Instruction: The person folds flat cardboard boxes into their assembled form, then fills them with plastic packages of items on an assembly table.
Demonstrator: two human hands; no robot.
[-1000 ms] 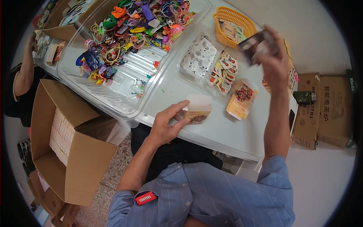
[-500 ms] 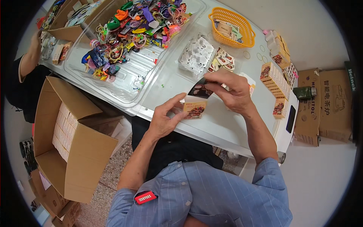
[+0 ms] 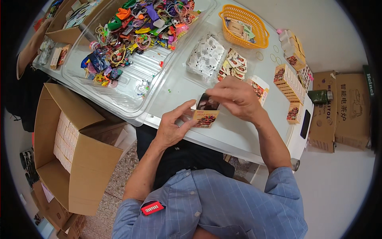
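Note:
Near the front edge of the table, my left hand [image 3: 173, 125] grips a small yellow printed box [image 3: 206, 120] between thumb and fingers. A dark, glossy picture card [image 3: 207, 104] stands partly inside the box's top, its lower part hidden by the front panel. My right hand [image 3: 240, 98] pinches the card's upper edge from above. Just behind the right hand lies an orange-and-white printed box [image 3: 259, 89], partly covered by that hand. Farther back are a pile of printed cut-out cards [image 3: 234, 65] and a clear tray of small white packets [image 3: 206, 55].
A large clear bin [image 3: 131, 103] of colourful trinkets fills the left side. An orange basket [image 3: 264, 38] sits at the back. Stacked small boxes [image 3: 288, 83] line the right. An open carton [image 3: 91, 171] stands lower left. Another person's arm [image 3: 28, 53] shows far left.
The dark card has gone lower into the small box, with my right hand following it down. My left hand keeps its grip on the box.

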